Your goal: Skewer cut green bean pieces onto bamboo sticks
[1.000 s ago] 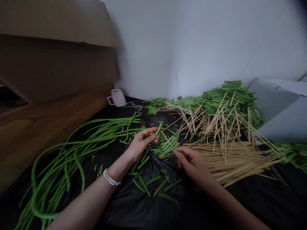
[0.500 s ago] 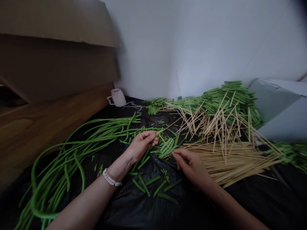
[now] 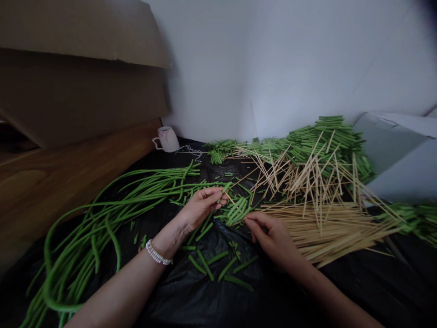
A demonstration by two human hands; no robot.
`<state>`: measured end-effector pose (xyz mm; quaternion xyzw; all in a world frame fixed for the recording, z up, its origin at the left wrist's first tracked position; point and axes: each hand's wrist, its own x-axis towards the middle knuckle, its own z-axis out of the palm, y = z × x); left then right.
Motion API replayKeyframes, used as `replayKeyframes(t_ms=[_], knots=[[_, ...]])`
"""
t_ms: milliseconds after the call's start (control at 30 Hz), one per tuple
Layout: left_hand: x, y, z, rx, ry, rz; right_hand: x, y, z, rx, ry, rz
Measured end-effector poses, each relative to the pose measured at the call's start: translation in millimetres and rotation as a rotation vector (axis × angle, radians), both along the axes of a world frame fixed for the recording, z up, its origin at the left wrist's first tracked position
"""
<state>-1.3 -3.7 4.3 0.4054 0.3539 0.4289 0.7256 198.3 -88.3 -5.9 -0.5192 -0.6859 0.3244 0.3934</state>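
Yard-long bean piece (image 3: 224, 192), centre: lowered since a second ago, apparently met by bamboo skewer (image 3: 230, 197).
Piece pinched in left hand's (image 3: 202, 206) grip; skewer's near end pinched by right hand (image 3: 268, 230); cut-bean row (image 3: 238, 210) between.

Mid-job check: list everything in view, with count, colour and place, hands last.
Held bean piece: one, green, left fingers
Thin stick: one, tan, between the hands
Bean heap: many pieces, green, centre
Loose bean pieces: several, green, between the forearms
Long beans: many, green, left
Stacked beans: many, green, along the wall and far right
Sticks: many, tan, right
Mug: one, white with reddish marks, back left
Cord: tangled, whitish, beside mug
Cardboard box: one, brown, upper left
Wooden panel: one, brown, below it
Pale box: one, right edge
Wall: whitish, back
Plastic sheet: black, underneath
Beaded bracelet: white, left wrist
Left hand: one, centre
Right hand: one, right of centre
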Motion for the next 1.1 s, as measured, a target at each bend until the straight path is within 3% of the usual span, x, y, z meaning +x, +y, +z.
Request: replayKeyframes(t_ms=[200, 800, 1100], knots=[[-3.1, 3.1, -1.3, -0.067, -0.045, -0.002, 0.1, -0.4, -0.4, -0.017, 0.007, 0.007], [-3.4, 3.6, -1.8, -0.032, -0.011, -0.024, -0.5, -1.0, -2.1, -0.024, -0.015, 0.020], [-3.7, 2.3, -0.7, -0.097, 0.015, -0.076, -2.6, -3.9, -0.7, 0.050, -0.021, 0.005]])
